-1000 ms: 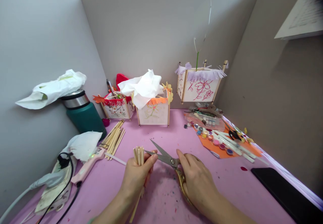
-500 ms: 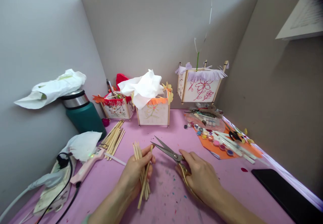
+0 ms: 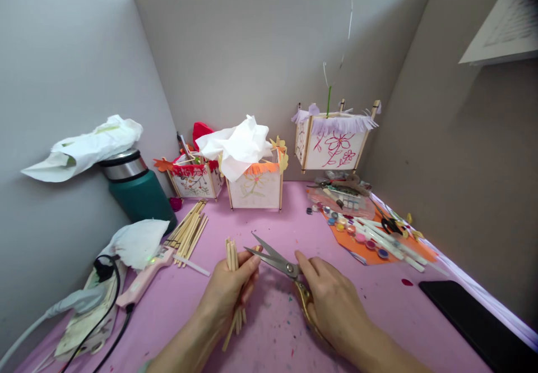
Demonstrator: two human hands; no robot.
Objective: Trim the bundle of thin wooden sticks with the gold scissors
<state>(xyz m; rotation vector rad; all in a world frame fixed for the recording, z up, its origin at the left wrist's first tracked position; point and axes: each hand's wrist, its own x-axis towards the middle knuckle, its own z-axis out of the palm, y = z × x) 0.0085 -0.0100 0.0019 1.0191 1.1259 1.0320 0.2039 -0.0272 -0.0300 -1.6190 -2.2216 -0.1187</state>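
My left hand is closed around a bundle of thin wooden sticks, whose ends stick out above and below the fist. Gold-handled scissors are gripped in my right hand, with the blades parted and pointing left. The blade tips lie by my left thumb and fingertips, close to the end of one stick; whether they touch it I cannot tell. More wooden sticks lie in a loose pile to the left, behind my left hand.
Decorated paper lanterns stand at the back. At left are a green bottle, a pink glue gun and cables. Paint pots, pens and orange paper lie at right, with a black phone nearer.
The stick bundle has turned more upright and its lower ends have shifted left. The scissors have moved slightly left, closer to my left fingers, blades still parted.
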